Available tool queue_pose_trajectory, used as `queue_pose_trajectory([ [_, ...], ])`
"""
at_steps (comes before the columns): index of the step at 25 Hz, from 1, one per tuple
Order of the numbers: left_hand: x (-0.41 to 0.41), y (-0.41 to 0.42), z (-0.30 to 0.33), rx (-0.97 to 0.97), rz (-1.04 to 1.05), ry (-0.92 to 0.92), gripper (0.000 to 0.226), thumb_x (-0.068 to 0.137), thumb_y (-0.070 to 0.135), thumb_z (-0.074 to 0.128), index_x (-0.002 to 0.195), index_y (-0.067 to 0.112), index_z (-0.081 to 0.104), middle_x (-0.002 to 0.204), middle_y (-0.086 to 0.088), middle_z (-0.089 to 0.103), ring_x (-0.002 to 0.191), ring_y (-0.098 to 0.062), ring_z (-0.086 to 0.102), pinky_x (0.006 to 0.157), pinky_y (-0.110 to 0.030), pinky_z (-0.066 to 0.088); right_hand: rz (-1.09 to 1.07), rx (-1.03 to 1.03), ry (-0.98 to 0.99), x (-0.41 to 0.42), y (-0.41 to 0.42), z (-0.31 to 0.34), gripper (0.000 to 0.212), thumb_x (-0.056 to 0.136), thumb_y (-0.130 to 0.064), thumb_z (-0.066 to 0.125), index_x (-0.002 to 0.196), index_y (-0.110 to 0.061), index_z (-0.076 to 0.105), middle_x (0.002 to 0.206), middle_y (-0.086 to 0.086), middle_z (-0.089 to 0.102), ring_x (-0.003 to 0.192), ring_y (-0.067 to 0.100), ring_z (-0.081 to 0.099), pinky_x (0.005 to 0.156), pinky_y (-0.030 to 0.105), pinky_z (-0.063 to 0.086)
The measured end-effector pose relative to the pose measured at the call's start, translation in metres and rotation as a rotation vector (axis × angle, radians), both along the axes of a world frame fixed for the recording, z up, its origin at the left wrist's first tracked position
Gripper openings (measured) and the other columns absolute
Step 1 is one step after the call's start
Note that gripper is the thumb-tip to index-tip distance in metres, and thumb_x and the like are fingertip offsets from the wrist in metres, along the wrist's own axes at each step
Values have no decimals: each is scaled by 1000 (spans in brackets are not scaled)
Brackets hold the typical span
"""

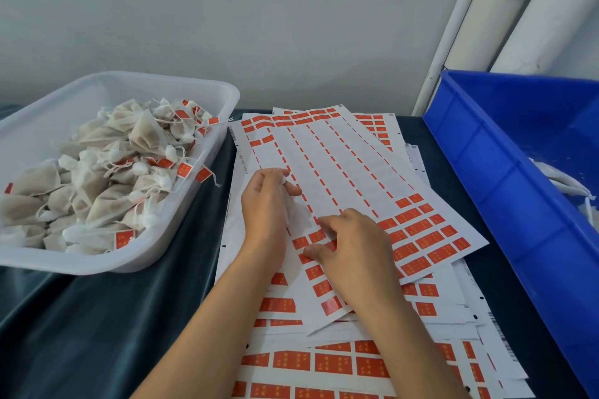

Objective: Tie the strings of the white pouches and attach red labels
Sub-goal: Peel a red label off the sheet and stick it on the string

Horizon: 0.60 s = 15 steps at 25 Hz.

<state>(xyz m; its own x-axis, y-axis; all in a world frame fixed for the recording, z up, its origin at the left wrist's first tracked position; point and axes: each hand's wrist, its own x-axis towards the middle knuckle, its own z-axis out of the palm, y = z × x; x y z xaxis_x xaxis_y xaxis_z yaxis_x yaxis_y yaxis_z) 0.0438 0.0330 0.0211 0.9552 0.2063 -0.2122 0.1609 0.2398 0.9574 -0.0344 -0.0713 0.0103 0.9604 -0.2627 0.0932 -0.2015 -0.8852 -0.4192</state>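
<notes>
A person's left hand [264, 201] pinches a white pouch [293, 209] over the label sheet [350, 152] at mid-bench, while right-hand fingers [319, 249] curl at a red label [317, 236] — best lifted cleanly by one corner. Finished pouches fill the tray [207, 152] at the bench's left edge.

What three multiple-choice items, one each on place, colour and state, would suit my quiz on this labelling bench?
1. Where do the labelled pouches lie?
A. white tray
B. blue bin
C. label sheets

2. What colour is the crate on the right?
A. green
B. blue
C. red

3. What is the left hand doing?
A. lying flat
B. holding a white pouch
C. lifting the tray

Answers:
1 A, they fill the white tray.
2 B, its walls are blue.
3 B, its fingers curl round a white pouch above the label sheet.
</notes>
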Motion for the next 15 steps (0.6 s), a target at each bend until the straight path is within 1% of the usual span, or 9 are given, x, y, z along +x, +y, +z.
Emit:
queue_pose_trajectory([
  [3,0,0,0,42,7,-6,19,106,32,52,100,30,69,76,10,75,70,-5,74,58,-18,56,-4,48,-37,0,-1,-2,62,84,-52,77,140,-35,59,137,-9,64,116,16,66,97,34,56],
  [5,1,2,-1,91,35,-28,20,107,33,51,100,31,69,76,11,75,72,-4,74,62,-20,54,-2,90,-57,0,-2,-4,60,83,-51,78,138,-36,59,135,-10,64,114,14,66,96,33,57],
  [7,2,3,-1,125,56,-39,20,107,33,50,100,31,69,75,12,74,73,-3,73,64,-19,52,15,111,-58,0,-6,-8,58,84,-56,76,136,-39,59,136,-13,60,117,11,61,99,32,53],
  [9,1,2,-1,125,51,-41,20,108,32,50,101,28,69,75,13,73,73,-1,73,58,-14,52,35,70,-54,-1,-7,-12,64,82,-71,66,136,-40,56,138,-14,53,124,10,51,103,30,48],
  [10,1,2,-1,107,47,-42,20,108,31,51,101,26,69,75,13,74,73,0,72,54,-12,52,36,33,-56,-1,-6,-13,70,79,-81,58,136,-40,55,138,-14,50,125,10,47,102,30,47],
  [12,0,2,-1,68,54,-38,19,107,29,51,102,24,69,73,11,74,74,1,72,50,-9,50,26,-46,-73,-3,2,-14,84,72,-94,41,134,-38,54,136,-12,50,123,12,47,99,32,48],
  [13,1,3,-1,51,65,-30,19,106,28,52,102,24,70,72,11,74,76,0,73,50,-9,50,22,-81,-82,-3,7,-14,88,70,-96,37,134,-37,53,135,-10,51,121,13,48,98,32,49],
  [14,2,4,0,37,78,-18,19,105,28,52,101,25,71,71,10,74,77,-3,74,53,-12,53,16,-110,-85,-3,12,-13,89,70,-96,37,133,-35,52,135,-8,52,120,14,48,97,33,49],
  [15,3,6,0,23,91,-2,19,104,27,52,100,27,71,70,9,74,76,-6,75,58,-16,55,10,-128,-83,-2,15,-14,87,71,-94,39,133,-34,51,135,-7,52,119,15,49,97,33,49],
])
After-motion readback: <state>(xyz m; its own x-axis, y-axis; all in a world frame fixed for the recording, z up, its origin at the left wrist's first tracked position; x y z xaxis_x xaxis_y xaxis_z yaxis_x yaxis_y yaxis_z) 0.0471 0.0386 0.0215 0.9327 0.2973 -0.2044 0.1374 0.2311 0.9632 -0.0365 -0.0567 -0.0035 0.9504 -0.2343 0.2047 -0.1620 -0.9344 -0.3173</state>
